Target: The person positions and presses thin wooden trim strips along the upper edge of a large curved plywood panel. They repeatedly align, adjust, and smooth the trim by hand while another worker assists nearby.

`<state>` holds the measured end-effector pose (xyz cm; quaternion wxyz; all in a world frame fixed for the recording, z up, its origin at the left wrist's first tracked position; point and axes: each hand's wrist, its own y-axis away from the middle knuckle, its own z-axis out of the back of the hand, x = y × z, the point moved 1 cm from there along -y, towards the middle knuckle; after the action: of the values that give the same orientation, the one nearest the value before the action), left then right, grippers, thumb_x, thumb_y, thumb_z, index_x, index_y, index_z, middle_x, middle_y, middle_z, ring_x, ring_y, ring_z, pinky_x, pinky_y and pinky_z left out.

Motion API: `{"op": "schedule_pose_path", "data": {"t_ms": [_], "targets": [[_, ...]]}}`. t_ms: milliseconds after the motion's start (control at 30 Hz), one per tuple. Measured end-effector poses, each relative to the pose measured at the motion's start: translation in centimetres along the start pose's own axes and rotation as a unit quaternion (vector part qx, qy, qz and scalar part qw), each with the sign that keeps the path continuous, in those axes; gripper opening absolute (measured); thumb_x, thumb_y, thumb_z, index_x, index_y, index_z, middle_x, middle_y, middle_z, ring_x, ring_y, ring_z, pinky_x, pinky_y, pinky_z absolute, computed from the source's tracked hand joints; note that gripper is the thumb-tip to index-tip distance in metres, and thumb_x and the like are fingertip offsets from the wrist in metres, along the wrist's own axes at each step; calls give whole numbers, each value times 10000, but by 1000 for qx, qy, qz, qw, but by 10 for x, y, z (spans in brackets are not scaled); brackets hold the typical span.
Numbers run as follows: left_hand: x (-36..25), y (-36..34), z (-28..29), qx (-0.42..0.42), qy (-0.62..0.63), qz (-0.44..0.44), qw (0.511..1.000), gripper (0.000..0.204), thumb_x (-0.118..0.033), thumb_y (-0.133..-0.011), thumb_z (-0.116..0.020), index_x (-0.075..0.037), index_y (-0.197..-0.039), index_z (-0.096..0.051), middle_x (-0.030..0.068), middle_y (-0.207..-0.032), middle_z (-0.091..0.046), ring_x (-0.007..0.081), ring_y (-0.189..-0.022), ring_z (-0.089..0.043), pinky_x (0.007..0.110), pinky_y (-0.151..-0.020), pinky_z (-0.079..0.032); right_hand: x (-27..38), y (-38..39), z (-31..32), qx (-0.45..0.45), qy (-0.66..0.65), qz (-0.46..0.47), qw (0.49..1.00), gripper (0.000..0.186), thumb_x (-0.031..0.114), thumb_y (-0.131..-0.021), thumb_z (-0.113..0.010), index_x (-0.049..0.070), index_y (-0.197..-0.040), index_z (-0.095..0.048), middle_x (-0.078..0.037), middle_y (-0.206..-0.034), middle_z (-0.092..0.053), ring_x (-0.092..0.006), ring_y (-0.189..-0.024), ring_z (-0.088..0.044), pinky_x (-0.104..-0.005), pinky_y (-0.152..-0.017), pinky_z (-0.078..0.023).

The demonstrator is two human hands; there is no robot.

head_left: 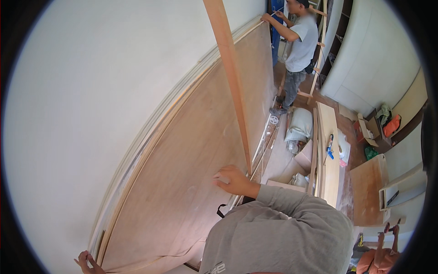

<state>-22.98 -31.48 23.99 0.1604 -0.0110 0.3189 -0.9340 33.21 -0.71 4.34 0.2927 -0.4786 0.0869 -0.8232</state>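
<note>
firstly, at the near left, the bare left hand [91, 265] is just beside the near end of the large, flat, brown plywood sheet [182, 150]; its fingers are bent and partly cut off by the border, so i cannot tell if they grip. this sheet leans toward the smooth white wall [91, 91], and its long axis runs from near left to far right. it lies between the two hands: the left hand is nearer to its end, while the bare right hand [233, 178] is before its face, half open and showing nothing held; whether it touches, i cannot tell. next, the long orange-brown wooden batten [232, 82] slants across the sheet. farther, the co-worker in a pale t-shirt [303, 45] has one hand at its far upper corner. to the right, the stuffed pale sack [300, 123] hides its contents. at the far right, the open cardboard box [363, 130] has contents too small to tell; just right of it is orange cloth [391, 126].
</note>
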Motion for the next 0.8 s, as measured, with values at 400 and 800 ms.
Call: {"op": "schedule_pose_path", "data": {"t_ms": [400,800], "targets": [[-52,-17,8,-10,-4,13,1000,105,-134,-976,-686,-95,-1027,-768,57,-1059,-766,278,-1043,-709,636,-1185,-272,-20,12,28,-43,33,-39,998,158,186,-879,-745,58,-971,-737,-117,-938,-725,-331,-919,-681,-434,-850,-482],[0,-13,-15,12,-9,29,999,136,-25,-1004,-584,-43,-1116,-658,64,-1062,-690,251,-1016,-659,553,-1216,-228,-30,18,35,-58,12,-47,997,104,153,-863,-760,61,-887,-718,-124,-905,-720,-351,-902,-672,-452,-832,-493]]}}
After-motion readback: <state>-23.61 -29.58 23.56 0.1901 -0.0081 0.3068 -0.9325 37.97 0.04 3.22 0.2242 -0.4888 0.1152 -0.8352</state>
